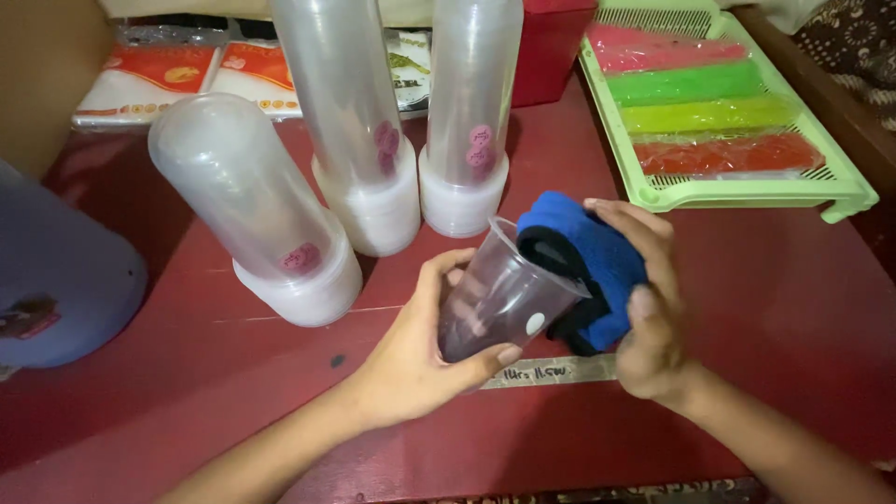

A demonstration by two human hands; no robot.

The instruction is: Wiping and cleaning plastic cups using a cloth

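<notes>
Clear plastic cup (499, 294) is gripped by left hand (420, 350); blue cloth (588, 261) is clutched by right hand (649, 317). Thin cup could be crushed or dropped if squeezed hard.

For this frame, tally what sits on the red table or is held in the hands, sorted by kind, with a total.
Clear plastic cup, in the left hand: 1
Blue cloth, in the right hand: 1
Tall clear sleeves of stacked lids: 3
Green tray: 1
Coloured wrapped bars in the tray: 4
Total: 10
</notes>
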